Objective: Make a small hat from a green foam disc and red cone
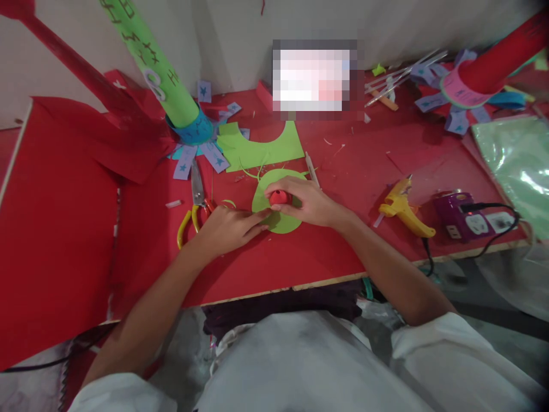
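A green paper disc [281,220] lies on the red table [309,252] in front of me. My right hand [306,200] rests on the disc and is closed around a small red object [279,198], gripped from above. My left hand [229,228] lies flat with fingers extended, its fingertips pressing on the disc's left edge. Thin green paper strips curl beside the disc's upper edge.
Yellow-handled scissors [195,209] lie just left of my left hand. A larger green cut sheet [261,150] sits behind the disc, a green tube with blue base [189,123] at back left. A yellow glue gun [403,207] and purple power strip [461,216] lie right.
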